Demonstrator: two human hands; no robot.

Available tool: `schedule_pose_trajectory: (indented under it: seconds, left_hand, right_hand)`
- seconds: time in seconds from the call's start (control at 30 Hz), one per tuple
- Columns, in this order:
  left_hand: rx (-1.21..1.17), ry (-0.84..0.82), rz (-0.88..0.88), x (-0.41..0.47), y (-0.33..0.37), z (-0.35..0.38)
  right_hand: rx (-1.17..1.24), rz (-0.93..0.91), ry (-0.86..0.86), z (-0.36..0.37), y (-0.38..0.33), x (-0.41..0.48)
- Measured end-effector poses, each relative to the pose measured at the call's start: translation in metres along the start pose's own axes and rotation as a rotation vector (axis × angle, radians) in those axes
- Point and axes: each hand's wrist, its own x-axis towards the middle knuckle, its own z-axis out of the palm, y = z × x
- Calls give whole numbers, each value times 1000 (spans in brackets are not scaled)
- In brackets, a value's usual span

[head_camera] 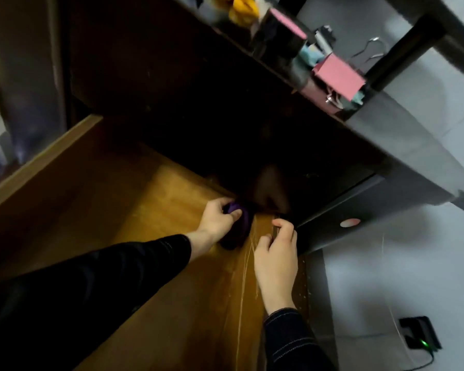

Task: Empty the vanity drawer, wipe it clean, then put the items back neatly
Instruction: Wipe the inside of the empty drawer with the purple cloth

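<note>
The vanity drawer (134,215) stands pulled out below the dark top. The left hand (217,220) clutches a bunched purple cloth (240,231) down on the wooden bottom near the far right corner, the cloth under and just beyond its fingers. The right hand (276,254) hooks curled fingers over the drawer's right wall, just beside the cloth.

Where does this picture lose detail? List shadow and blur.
Head view: shadow blackens the back of the brown wooden drawer, dimming the crumpled purple cloth in the left hand; head view: the pink rectangular box above is blurred; head view: the right hand gripping the drawer's side is well lit.
</note>
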Motion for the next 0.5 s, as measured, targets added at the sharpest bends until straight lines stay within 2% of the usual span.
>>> schedule_pose_trajectory:
  seconds: [0.07,0.13,0.2,0.37,0.5]
  left_hand:
    - [12,-5,17,8,-7,7]
    - [82,-102,89,12,-12,13]
    - [260,-176,209,15,-18,19]
    - [610,-138,420,29,-19,22]
    - [938,-230,578,30,-13,3]
  right_hand:
    - [10,-4,3,1,2,0]
    - [17,-7,0,1,3,0]
    - [14,-13,3,2,5,0]
    - [6,-3,-1,3,7,3]
    - [14,12,-11,1,5,1]
